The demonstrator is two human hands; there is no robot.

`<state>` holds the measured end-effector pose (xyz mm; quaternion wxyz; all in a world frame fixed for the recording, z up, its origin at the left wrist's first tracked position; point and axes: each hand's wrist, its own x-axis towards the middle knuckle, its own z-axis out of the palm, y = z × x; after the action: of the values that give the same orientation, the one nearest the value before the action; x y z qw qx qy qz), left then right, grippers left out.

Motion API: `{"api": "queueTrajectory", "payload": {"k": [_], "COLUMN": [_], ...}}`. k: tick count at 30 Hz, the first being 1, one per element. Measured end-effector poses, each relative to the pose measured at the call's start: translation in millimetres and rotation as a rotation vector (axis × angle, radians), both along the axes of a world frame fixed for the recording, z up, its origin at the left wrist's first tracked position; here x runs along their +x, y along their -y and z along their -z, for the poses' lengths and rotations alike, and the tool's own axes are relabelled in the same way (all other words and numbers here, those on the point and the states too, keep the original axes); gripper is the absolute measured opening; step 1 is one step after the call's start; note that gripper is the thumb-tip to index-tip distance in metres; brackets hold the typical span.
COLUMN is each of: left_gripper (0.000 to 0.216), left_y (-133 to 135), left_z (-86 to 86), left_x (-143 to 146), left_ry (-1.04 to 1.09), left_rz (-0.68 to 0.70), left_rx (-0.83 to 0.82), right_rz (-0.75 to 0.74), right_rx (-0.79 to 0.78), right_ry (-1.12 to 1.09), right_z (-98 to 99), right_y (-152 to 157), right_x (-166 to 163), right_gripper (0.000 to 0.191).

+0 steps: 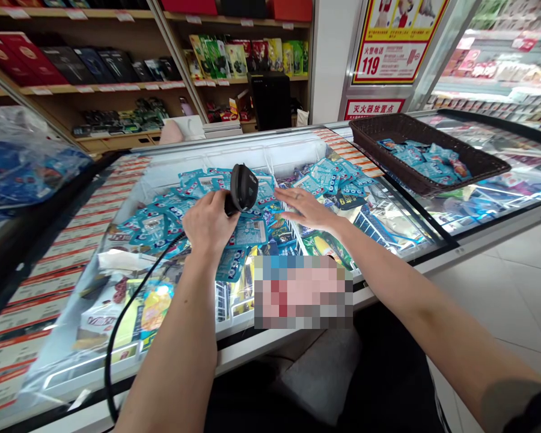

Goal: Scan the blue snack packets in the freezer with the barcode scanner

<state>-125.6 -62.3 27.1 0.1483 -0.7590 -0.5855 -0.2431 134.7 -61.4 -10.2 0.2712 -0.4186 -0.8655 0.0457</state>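
Note:
My left hand (210, 222) is wrapped round the handle of a black barcode scanner (244, 187), whose cable runs down to the lower left. The scanner head is raised above many small blue packets (162, 213) spread over the glass lid of a chest freezer. To its right, my right hand (309, 209) reaches over the packets, fingers stretched out and apart, with nothing in its grasp. Whether its fingertips touch a packet, I cannot tell. Another heap of blue packets (333, 175) lies just beyond that hand.
A brown woven basket (433, 186) with more blue packets stands on the freezer at the right. A clear plastic bag (22, 159) of blue packets is at the left. Price labels (67, 240) line the lid. Stocked shelves (103, 87) stand behind.

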Motion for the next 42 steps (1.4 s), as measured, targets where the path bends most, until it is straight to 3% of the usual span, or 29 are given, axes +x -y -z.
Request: {"api": "queueTrajectory", "payload": {"k": [5, 11, 17, 27, 31, 35, 38, 42], "left_gripper": [0.037, 0.036, 0.036, 0.037, 0.037, 0.036, 0.035, 0.034], "left_y": [-1, -2, -1, 0, 0, -1, -1, 1], "left_z": [1.4, 2.7, 1.5, 1.8, 2.3, 2.9, 2.5, 1.4], "left_x": [0, 0, 1, 1, 1, 0, 1, 2], "left_ry": [0.023, 0.016, -0.001, -0.019, -0.033, -0.047, -0.071, -0.117], "left_rz": [-0.011, -0.022, -0.030, 0.015, 0.005, 0.015, 0.027, 0.074], "left_rx": [-0.007, 0.009, 0.010, 0.005, 0.010, 0.020, 0.027, 0.017], "right_rz": [-0.016, 0.318, 0.465, 0.334, 0.359, 0.388, 0.390, 0.423], "right_rx": [-0.010, 0.029, 0.057, -0.122, -0.184, -0.226, -0.187, -0.111], "right_ry": [0.128, 0.047, 0.124, 0.053, -0.096, -0.314, -0.500, -0.631], "right_z": [-2.7, -4.4, 1.6, 1.5, -1.9, -5.4, -3.5, 4.1], "right_y": [0, -3, -2, -8, -7, -7, -11, -22], "right_x": [-6, 4, 4, 10, 9, 14, 20, 26], "right_gripper": [0.052, 0.057, 0.070, 0.082, 0.083, 0.062, 0.045, 0.042]}}
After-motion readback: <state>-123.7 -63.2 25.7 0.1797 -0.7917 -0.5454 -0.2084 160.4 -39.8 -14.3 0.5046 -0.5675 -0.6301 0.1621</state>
